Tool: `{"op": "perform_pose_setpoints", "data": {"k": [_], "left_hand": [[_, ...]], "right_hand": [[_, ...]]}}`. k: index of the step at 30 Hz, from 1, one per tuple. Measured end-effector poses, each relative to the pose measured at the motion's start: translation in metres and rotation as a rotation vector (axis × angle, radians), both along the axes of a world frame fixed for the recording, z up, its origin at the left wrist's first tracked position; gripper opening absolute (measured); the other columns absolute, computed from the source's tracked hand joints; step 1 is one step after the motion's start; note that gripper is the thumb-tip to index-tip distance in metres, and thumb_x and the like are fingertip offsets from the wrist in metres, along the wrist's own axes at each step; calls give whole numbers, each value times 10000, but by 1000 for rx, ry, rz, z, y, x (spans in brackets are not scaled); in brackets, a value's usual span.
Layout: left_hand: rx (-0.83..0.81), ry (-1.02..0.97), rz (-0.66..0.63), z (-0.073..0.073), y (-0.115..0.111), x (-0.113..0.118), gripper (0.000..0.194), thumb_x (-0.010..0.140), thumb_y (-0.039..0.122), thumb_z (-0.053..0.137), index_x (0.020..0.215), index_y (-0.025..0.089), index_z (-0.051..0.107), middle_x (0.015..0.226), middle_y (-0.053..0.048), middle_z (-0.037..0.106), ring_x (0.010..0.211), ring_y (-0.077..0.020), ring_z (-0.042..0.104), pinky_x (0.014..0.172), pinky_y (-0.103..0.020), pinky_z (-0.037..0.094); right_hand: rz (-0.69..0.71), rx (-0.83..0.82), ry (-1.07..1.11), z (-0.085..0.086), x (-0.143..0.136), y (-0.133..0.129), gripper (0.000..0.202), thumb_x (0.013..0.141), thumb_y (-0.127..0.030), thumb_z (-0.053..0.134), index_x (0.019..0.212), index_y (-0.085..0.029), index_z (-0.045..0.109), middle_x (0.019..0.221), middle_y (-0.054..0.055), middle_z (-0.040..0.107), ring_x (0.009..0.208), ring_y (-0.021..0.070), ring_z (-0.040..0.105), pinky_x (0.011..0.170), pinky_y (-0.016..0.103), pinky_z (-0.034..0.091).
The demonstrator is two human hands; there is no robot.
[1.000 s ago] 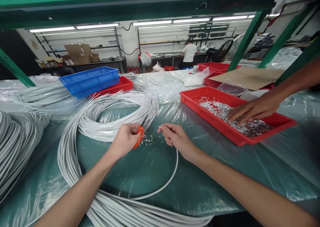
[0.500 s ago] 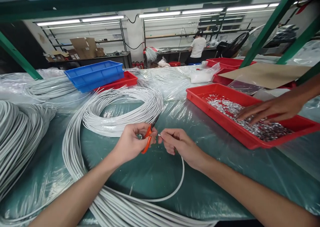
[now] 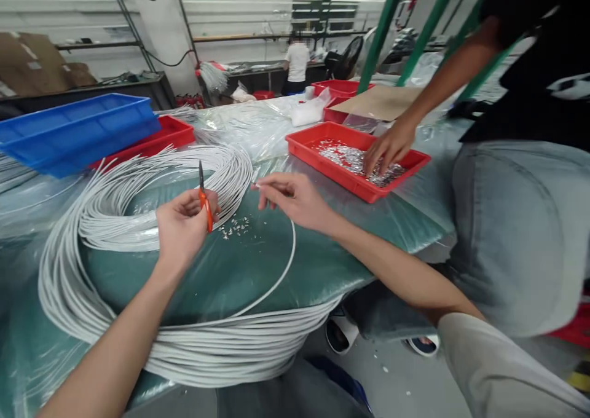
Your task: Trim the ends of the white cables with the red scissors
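Note:
My left hand [image 3: 180,227] is closed around orange-handled scissors [image 3: 206,206], their dark, narrow blades pointing up. To the right, my right hand [image 3: 295,200] pinches the tip of a white cable [image 3: 294,246] between thumb and fingers. From under that hand the cable curves down to a large bundle of white cables [image 3: 225,347] along the table's front edge. A gap separates my two hands. Small whitish scraps [image 3: 235,227] lie on the green tabletop between them. Behind my left hand rests a coil of white cables [image 3: 170,166].
At right, another person's hand [image 3: 389,147] reaches into a red tray [image 3: 322,163] of small shiny metal pieces. That person's jeans [image 3: 516,233] are close to my right arm. A blue bin [image 3: 78,132] overlaps another red tray [image 3: 177,132] at left.
My hands have moved apart, and the scissors have come away from the cable tip. The view has swung right, bringing the neighbouring person's body and the floor into sight.

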State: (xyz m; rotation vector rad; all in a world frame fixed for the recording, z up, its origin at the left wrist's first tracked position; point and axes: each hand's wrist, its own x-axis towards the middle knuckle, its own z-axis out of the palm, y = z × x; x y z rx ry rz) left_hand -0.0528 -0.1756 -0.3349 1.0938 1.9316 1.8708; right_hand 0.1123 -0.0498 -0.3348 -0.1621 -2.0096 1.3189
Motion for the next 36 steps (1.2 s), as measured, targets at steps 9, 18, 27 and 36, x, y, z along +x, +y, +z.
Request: {"op": "perform_pose_setpoints", "data": {"k": [9,18,27,36], "left_hand": [[65,78,-72,-8,-3,-7,110,664,165,628,763,139,669,649,-2,632,576,-95,574,481,-160,428],[115,92,-52,-10,2,-16,134,642,172,585,750,130,652,622,-4,629,547,-102,572,491,-180,446],[19,223,-201,-16,-1,-20,93,704,210,547,657,140,585,571,9,577,515,-94,518,511,-199,379],[63,246,-98,-20,-2,-21,114,776,230,540,684,162,545,597,22,537,564,-91,489,551,-205,357]], "right_hand": [[-499,-281,118,21,168,-95,219,894,-404,641,755,-245,698,584,39,622,492,149,558,430,276,435],[-640,-187,-647,-99,188,-102,353,926,-402,521,732,-181,715,674,81,719,581,186,669,561,262,515],[280,237,-1065,43,139,-103,204,880,-319,607,1018,-365,751,812,-33,755,803,149,717,695,183,556],[-61,579,-799,33,-25,5,370,892,-478,457,926,-177,670,863,94,723,769,239,669,671,326,512]]}}
